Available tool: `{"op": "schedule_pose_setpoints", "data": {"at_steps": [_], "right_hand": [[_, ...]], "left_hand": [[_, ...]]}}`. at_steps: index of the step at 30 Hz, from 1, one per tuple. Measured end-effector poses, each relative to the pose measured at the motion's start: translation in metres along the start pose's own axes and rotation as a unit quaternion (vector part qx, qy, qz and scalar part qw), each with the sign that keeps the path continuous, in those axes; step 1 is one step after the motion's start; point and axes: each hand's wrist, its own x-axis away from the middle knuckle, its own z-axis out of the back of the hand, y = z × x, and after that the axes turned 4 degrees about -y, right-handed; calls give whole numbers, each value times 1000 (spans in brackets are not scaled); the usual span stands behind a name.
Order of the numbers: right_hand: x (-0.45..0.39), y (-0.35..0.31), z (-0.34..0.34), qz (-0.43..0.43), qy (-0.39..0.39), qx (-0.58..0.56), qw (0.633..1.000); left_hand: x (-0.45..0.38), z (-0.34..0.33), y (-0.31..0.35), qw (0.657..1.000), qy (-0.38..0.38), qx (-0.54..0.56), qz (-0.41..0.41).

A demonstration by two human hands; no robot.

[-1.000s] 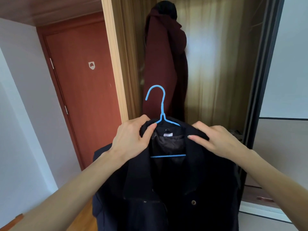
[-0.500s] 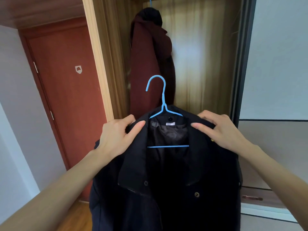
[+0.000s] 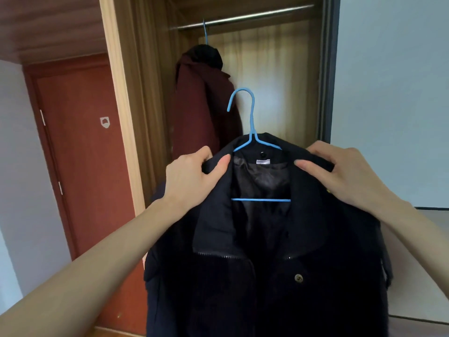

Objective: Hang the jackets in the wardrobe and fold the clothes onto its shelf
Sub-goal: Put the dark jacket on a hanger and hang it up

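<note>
— What is on the left side of the room?
— A reddish-brown door point(image 3: 85, 147) with a small white sign point(image 3: 105, 122) on it, set between pale grey walls point(image 3: 21, 166). A strip of wooden floor point(image 3: 114, 333) shows at the bottom.
— And on the right?
— A plain pale panel point(image 3: 393, 93) in a dark frame. The ceiling point(image 3: 48, 25) above is wood. The light is soft and dim.

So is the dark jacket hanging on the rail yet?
No. The dark jacket, on its blue hanger, is held below the rail.
</note>
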Motion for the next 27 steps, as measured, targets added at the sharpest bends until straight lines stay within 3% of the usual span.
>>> {"op": "schedule_pose_setpoints", "data": {"at_steps": [13, 20, 27], "right_hand": [[-22, -1, 70, -87, 66, 207, 972], [-52, -22, 52, -161, 80, 254, 950], [-108, -38, 32, -188, 163, 285, 926]], "left_hand": [[-67, -85, 48, 988, -36, 150, -18], [-103, -126, 47, 968, -77, 225, -85], [-149, -143, 45, 948, -99, 271, -133]]}}
